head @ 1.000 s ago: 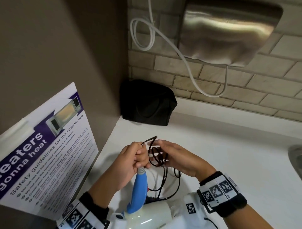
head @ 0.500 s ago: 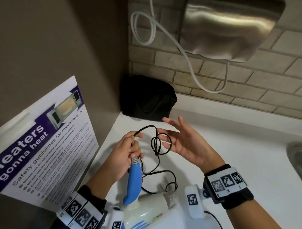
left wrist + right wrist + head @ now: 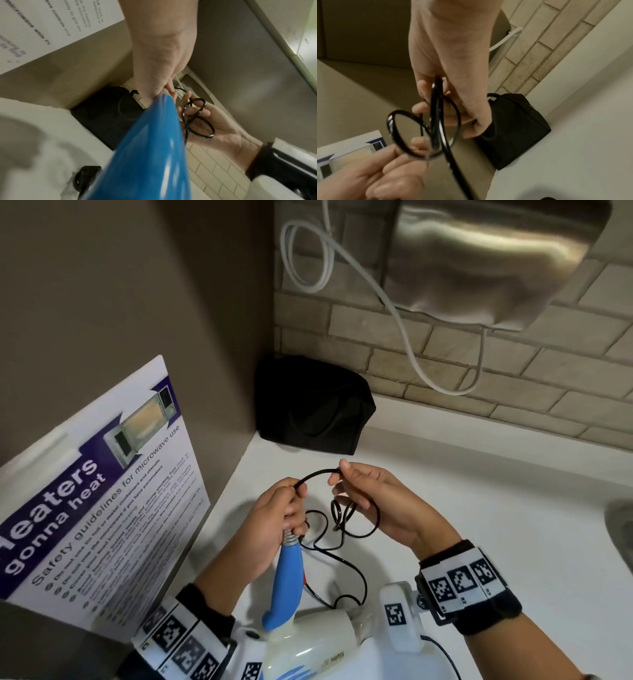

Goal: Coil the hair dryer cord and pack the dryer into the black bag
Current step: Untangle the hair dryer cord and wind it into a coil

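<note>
A white hair dryer with a blue handle stands handle-up at the near edge of the counter. My left hand grips the top of the handle and pinches the black cord where it leaves it. My right hand holds several small loops of cord on its fingers and pinches the arc running over from the left hand. The loops hang close before the right wrist camera and lie over the right palm. The black bag sits in the back corner of the counter.
A laminated microwave safety sign leans on the left wall. A steel wall unit with a white hose hangs above the brick backsplash. More slack cord lies on the white counter. A sink edge shows at right.
My right hand, spread open half a second ago with loops hanging off it, has closed on the cord and drawn nearer the left hand. The left hand keeps its grip on the handle.
</note>
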A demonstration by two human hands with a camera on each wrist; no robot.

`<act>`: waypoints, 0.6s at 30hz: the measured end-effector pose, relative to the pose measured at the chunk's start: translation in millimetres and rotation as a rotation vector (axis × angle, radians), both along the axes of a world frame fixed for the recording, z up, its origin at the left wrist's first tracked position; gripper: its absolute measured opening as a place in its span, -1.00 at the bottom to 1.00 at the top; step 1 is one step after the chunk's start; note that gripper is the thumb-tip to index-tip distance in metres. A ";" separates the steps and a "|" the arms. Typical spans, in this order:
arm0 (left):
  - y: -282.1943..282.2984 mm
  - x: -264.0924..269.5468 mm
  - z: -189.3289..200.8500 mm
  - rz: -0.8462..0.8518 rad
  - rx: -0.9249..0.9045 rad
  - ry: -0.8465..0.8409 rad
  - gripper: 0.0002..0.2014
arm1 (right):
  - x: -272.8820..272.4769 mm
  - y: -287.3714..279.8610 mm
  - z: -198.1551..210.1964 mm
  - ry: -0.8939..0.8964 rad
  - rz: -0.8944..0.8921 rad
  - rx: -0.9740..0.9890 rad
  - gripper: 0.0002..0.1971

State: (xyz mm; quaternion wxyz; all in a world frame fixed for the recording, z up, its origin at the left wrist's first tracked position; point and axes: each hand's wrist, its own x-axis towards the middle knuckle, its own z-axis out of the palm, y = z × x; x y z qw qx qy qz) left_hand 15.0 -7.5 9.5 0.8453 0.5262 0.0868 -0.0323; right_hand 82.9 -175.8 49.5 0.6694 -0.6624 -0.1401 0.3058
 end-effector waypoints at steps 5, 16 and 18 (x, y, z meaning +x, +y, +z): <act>-9.5 0.1 0.5 -0.066 0.189 -0.068 -0.70 | -2.6 8.2 10.9 -0.076 0.118 -0.194 -0.58; -8.2 -6.2 -3.9 0.061 0.002 -0.137 -0.67 | 1.8 9.4 -20.1 -0.068 0.067 -0.082 -0.70; -3.5 -6.0 -4.7 0.083 -0.040 -0.123 -0.68 | 6.3 6.8 -27.7 0.003 0.026 -0.060 -0.72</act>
